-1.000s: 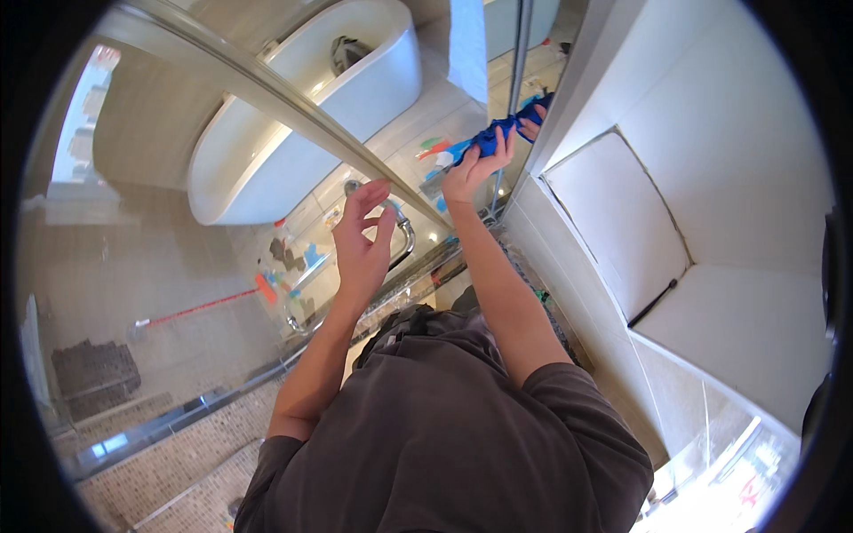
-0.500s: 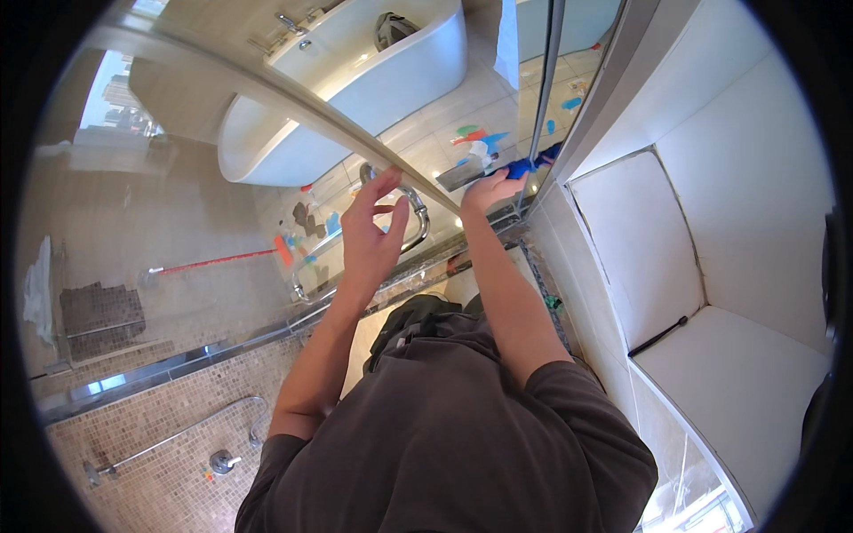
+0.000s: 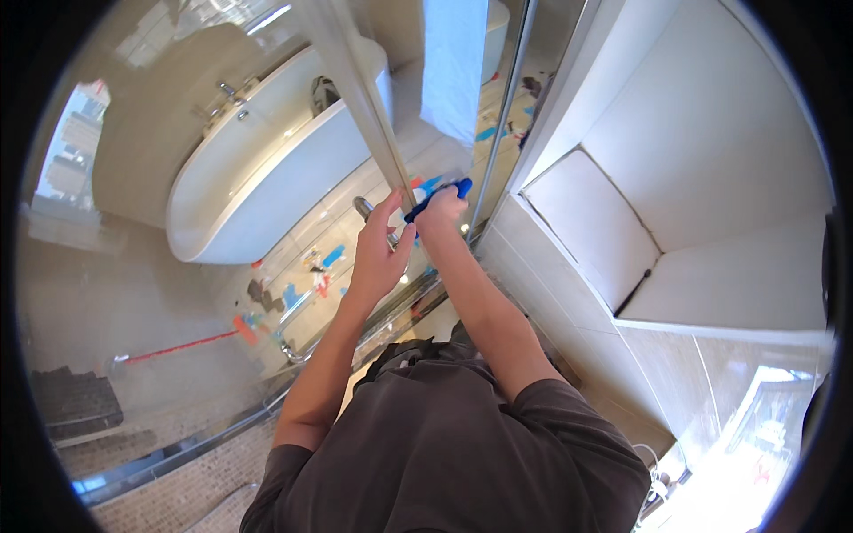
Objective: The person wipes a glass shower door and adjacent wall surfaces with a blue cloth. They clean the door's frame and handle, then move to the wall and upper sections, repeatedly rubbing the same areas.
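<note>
My right hand [image 3: 440, 215] is closed around a blue cloth [image 3: 464, 187], which shows on both sides of the fingers. The cloth lies close against the upright edge of a glass shower door [image 3: 384, 147]. Just left of it, my left hand [image 3: 380, 256] is raised at the same door edge, thumb and fingers apart and curved. A chrome door handle [image 3: 362, 208] passes behind the left fingers, which partly hide it. Whether those fingers touch the handle or only the door edge cannot be told.
Beyond the glass stand a white bathtub [image 3: 267, 191] and a hanging white towel [image 3: 451, 71]. Coloured scraps [image 3: 333, 257] are scattered on the tiled floor. On the right, a white recessed shelf [image 3: 737, 275] holds a thin black stick [image 3: 635, 291].
My right hand has moved left with the blue cloth, from the fixed pane to the door edge beside my left hand. My left hand stays by the handle while the view has turned.
</note>
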`<state>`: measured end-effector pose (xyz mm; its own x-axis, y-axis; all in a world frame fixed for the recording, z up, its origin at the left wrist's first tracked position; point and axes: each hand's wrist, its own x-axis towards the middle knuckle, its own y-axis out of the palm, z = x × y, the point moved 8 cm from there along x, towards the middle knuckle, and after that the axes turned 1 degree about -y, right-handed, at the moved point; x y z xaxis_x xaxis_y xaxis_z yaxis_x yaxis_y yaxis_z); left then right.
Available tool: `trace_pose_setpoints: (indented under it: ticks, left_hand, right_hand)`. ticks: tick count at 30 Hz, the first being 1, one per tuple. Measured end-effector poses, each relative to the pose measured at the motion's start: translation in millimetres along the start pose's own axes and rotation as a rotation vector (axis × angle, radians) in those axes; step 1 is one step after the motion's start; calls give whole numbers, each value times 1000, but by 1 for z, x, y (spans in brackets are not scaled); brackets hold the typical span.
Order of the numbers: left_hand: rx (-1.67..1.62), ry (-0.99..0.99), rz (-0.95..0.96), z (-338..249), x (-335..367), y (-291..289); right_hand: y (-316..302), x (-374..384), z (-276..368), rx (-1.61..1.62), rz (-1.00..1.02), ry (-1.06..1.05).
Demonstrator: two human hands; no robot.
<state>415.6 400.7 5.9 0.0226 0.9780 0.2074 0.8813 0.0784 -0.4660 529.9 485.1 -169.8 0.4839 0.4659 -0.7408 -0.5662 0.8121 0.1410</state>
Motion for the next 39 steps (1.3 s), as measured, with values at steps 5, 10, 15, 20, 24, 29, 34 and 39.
trace_pose_setpoints:
  ticks: [5, 10, 15, 20, 24, 29, 34, 39]
  left_hand:
    - [-156, 28, 80, 12, 3, 1]
    - [-301, 16, 111, 11, -1, -8]
    - [-298, 22, 76, 22, -12, -28]
    - [-132, -107, 62, 63, -38, -36]
    - [88, -279, 18, 108, -70, -22]
    - [465, -392, -17, 181, -113, -9]
    - [647, -418, 63, 214, -136, 7]
    - [783, -307, 14, 224, -136, 8]
  right_hand:
    - [26, -90, 116, 167, 117, -638]
    - [45, -225, 230, 322, 400, -1402]
    - [36, -392, 312, 292, 543, -2437]
    - [51, -367, 272, 54, 573, -2807]
    - [34, -268, 212, 51, 644, -2558]
    - [8, -116, 115, -72, 679, -2117]
    - [-7, -71, 68, -303, 762, -2099]
    - [-16, -76, 71, -475, 990, -1970]
